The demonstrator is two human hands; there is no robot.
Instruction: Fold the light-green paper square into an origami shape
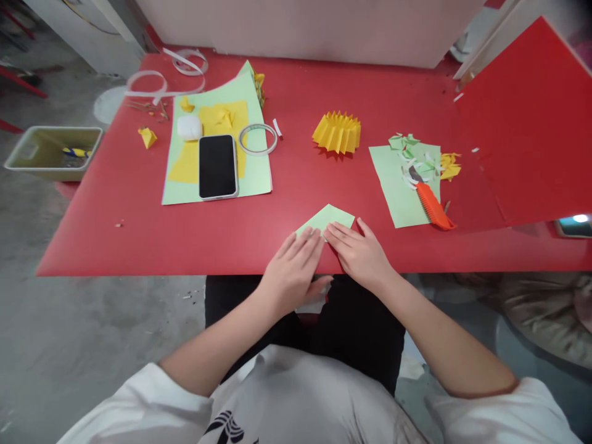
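A folded piece of light green paper [327, 217] lies on the red table near its front edge. My left hand [296, 271] presses flat on the paper's left part, fingers stretched out and thumb apart. On the right part rests my right hand [358, 250], its fingers also straight and the thumb held away. The fingertips of both hands nearly meet at the paper's lower middle, covering that edge. Beyond the hands stands a pleated yellow paper piece [337, 133]. To the right, an orange utility knife [432, 203] lies across a green sheet [393, 185] with paper scraps.
On the left, a phone [217, 166], a tape roll [258, 139] and a white case [189, 128] lie on green and yellow sheets. White strips [160, 86] curl at the back left. A red board [536, 129] stands right. A bin [53, 151] sits beyond the left edge.
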